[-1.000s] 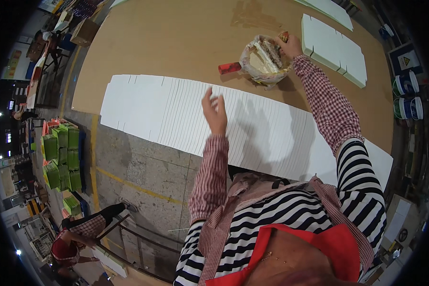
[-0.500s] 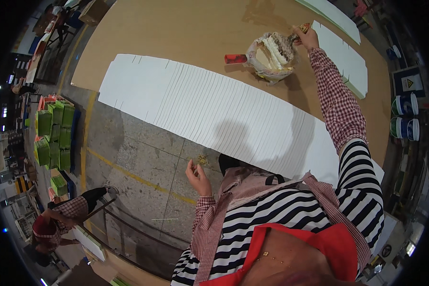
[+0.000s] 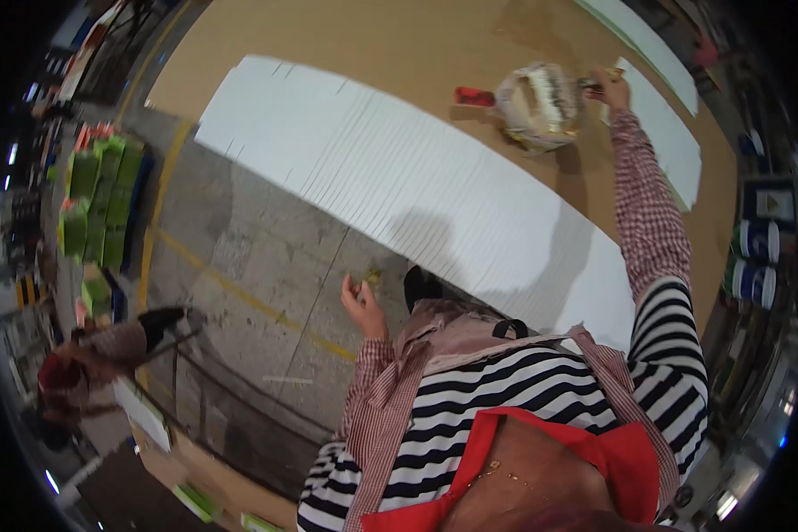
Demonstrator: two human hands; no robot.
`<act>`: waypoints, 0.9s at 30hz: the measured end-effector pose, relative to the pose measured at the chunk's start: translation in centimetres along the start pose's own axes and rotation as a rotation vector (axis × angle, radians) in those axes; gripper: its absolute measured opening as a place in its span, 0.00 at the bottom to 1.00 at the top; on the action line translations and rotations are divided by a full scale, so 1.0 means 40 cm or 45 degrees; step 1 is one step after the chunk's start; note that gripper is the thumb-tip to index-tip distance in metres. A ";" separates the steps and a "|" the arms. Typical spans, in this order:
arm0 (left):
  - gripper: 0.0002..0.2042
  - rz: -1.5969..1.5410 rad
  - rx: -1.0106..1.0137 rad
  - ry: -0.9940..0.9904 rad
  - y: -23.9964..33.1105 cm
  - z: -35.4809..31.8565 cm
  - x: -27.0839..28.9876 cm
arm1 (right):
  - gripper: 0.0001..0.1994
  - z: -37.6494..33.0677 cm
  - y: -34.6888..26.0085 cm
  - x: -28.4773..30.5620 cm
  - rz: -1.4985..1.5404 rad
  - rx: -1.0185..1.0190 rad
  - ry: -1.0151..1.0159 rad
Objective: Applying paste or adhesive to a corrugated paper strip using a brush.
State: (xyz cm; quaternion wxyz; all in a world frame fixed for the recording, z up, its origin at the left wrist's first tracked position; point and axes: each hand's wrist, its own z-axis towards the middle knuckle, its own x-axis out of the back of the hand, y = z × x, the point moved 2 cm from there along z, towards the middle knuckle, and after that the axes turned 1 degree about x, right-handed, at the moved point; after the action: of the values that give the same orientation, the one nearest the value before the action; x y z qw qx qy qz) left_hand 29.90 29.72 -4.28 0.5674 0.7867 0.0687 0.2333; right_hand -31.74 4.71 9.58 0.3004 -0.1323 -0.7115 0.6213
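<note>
My right hand (image 3: 610,91) is closed around a short brush (image 3: 587,83), blurred by motion, just right of a plastic-lined tub (image 3: 541,137) of white paste. A flat red piece (image 3: 474,97) sticks out from the tub's left side. In front of me lies a long fanned row of overlapping white card sheets (image 3: 399,177), their edges forming close parallel lines. My left hand (image 3: 363,306) hangs off the table's near side above the floor. Its fingers are loosely bent and apart, holding nothing.
The brown tabletop (image 3: 328,40) extends beyond the sheets. More white card stacks (image 3: 661,133) lie at the right. White buckets (image 3: 755,284) stand past the right edge. Green stacked pieces (image 3: 102,199) are on the left, and another person (image 3: 89,363) works at the lower left.
My right hand has drawn the brush away from the tub to the right. The view has shifted a little. My left hand stays low by my apron.
</note>
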 end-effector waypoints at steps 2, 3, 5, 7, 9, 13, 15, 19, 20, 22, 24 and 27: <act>0.23 -0.024 0.065 0.013 0.012 0.078 -0.027 | 0.20 0.046 0.014 0.106 -0.119 0.030 0.090; 0.25 -0.133 0.169 0.030 -0.003 0.130 -0.021 | 0.21 0.047 0.007 0.109 -0.168 0.074 0.145; 0.30 -0.252 0.331 0.091 -0.001 0.228 -0.003 | 0.21 0.013 -0.020 0.043 -0.175 0.219 0.181; 0.35 -0.281 0.412 0.107 0.015 0.332 -0.009 | 0.20 -0.006 -0.042 0.051 -0.224 0.304 0.336; 0.41 -0.301 0.497 0.103 0.031 0.434 -0.026 | 0.18 -0.041 -0.046 0.062 -0.101 0.275 0.464; 0.48 -0.447 0.641 0.072 0.126 0.576 -0.098 | 0.14 -0.098 -0.046 0.090 0.407 0.016 0.489; 0.46 -0.492 0.634 0.021 0.125 0.653 -0.101 | 0.14 -0.120 -0.041 0.063 0.691 -0.083 0.326; 0.34 -0.482 0.601 -0.099 0.118 0.769 -0.221 | 0.16 -0.088 0.030 0.121 1.191 -0.166 -0.286; 0.34 -0.475 0.616 -0.074 0.098 0.784 -0.219 | 0.16 -0.103 0.040 0.097 1.189 -0.192 -0.301; 0.27 -0.615 0.615 -0.078 0.069 0.815 -0.219 | 0.16 -0.158 0.021 0.005 1.383 -0.319 -0.517; 0.24 -0.661 0.690 -0.087 0.112 0.809 -0.305 | 0.15 -0.198 0.011 0.005 1.277 -0.251 -0.445; 0.25 -0.596 0.625 0.036 0.111 0.843 -0.289 | 0.10 -0.306 -0.041 -0.142 1.087 -0.233 -0.535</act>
State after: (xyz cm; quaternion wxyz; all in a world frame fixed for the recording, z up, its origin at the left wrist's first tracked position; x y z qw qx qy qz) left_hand 34.04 -5.15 -11.84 0.3981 0.8595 0.3092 0.0841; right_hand -19.74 11.07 10.26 -0.1446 -0.3100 -0.6906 0.6372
